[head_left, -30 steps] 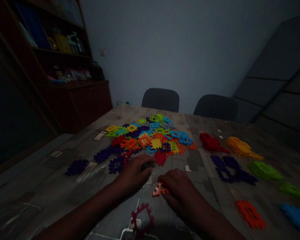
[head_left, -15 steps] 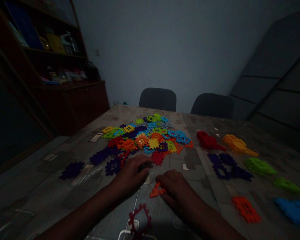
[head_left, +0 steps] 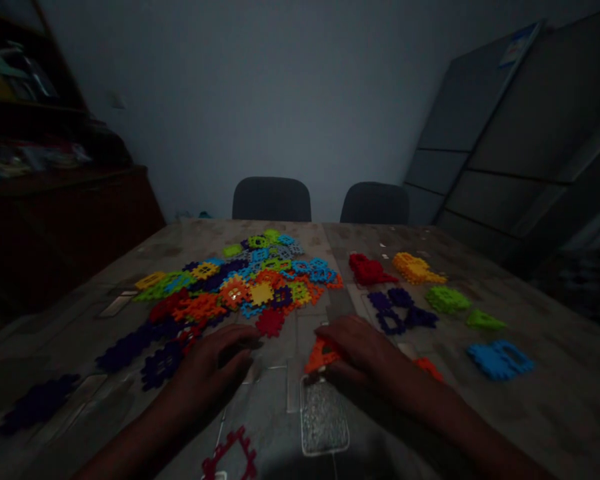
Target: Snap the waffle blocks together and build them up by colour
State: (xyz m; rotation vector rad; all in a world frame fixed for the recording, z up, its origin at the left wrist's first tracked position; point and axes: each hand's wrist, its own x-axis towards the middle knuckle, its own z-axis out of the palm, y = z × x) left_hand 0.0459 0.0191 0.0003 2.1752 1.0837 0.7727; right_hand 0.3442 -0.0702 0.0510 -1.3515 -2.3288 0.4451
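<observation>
My right hand (head_left: pixel 363 350) is closed on an orange triangular interlocking piece (head_left: pixel 316 360), which sticks out to the left of the fingers. My left hand (head_left: pixel 215 363) rests low beside the big mixed pile, its thumb and curved fingers apart and nothing visible between them. Just past its fingertips lies a red toothed piece (head_left: pixel 270 323). Purple toothed pieces (head_left: pixel 163 363) lie to its left. A dark red open-frame piece (head_left: pixel 233 453) sits near the table's front edge. Partly hidden behind my right forearm is another orange piece (head_left: pixel 429 368).
Sorted by colour on the right are red (head_left: pixel 367 269), yellow (head_left: pixel 413 268), purple (head_left: pixel 393 321), green (head_left: pixel 447 300) and blue (head_left: pixel 500 358) pieces. The mixed pile (head_left: pixel 260 293) spreads left of centre. Two chairs (head_left: pixel 271 199) stand behind the patterned table (head_left: pixel 300 420).
The view has swung to the right. My right hand has moved rightward over the table with the orange triangular piece. My left hand stays by the pile, its fingers still apart.
</observation>
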